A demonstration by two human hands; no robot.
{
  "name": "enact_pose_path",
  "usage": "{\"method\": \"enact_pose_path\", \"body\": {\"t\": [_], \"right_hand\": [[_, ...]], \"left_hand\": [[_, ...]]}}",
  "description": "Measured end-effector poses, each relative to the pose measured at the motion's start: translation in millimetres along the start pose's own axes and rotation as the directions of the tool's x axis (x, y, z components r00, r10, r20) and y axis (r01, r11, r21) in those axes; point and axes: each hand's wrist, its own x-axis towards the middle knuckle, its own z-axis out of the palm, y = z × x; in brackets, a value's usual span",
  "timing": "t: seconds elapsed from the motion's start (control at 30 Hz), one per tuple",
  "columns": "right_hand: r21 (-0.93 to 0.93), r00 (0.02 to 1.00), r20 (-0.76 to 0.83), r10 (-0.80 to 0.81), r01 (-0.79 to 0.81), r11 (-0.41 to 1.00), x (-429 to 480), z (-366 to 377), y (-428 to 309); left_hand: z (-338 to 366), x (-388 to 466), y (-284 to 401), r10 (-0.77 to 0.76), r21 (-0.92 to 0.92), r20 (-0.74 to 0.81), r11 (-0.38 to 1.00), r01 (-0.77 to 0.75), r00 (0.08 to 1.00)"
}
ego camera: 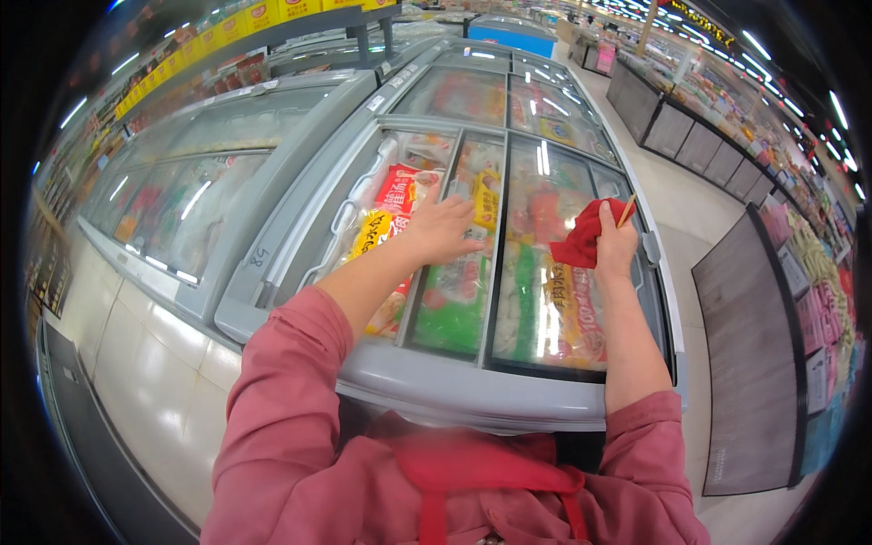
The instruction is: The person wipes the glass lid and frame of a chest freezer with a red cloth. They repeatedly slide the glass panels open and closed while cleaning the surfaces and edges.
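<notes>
A chest freezer (pixel 470 392) with sliding glass lids stands before me. My left hand (pixel 439 228), fingers spread, is over the frame between the uncovered left section and the glass beside it; whether it touches is unclear. Below it lie bagged frozen foods, among them a red bag (pixel 403 187) and a yellow-and-red bag (pixel 373 233). My right hand (pixel 616 245) grips a crumpled red cloth (pixel 579 235) above the right glass lid (pixel 545 320). A thin wooden stick (pixel 628 208) pokes out of that same fist. More bags, green and yellow, show through the glass.
Another glass-topped freezer (pixel 197 197) adjoins on the left. Over it runs a shelf (pixel 272 41) with yellow cartons (pixel 228 27). Across the aisle floor (pixel 681 272) on the right is a grey-panelled display bin (pixel 749 361) filled with packaged goods. A blue-sided freezer (pixel 511 42) stands at the far end.
</notes>
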Motion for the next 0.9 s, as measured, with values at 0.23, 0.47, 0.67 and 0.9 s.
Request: {"method": "enact_pose_path", "body": {"t": [0.23,0.47,0.67,0.9], "right_hand": [[-0.094,0.998,0.048,-0.029,0.033,0.995,1.0,0.6,-0.7],[-0.238,0.975,0.149,-0.166,0.198,0.951,-11.0,5.8,-11.3],[-0.339,0.895,0.347,-0.281,0.399,0.852,-22.4,5.8,-22.1],[-0.337,0.765,0.611,-0.203,0.483,0.808,-32.1,9.1,-22.9]], "left_hand": [[1.7,-3.2,1.6,-0.020,-0.111,-0.007,0.994,0.019,1.000],[-0.1,-7.6,-0.1,-0.005,-0.150,0.059,0.989,0.014,0.998],[-5.2,-23.7,-9.9,0.086,-0.259,0.120,0.965,-0.052,0.989],[-34.3,-58.9,-36.0,0.105,-0.494,0.248,0.869,0.033,0.963]]}}
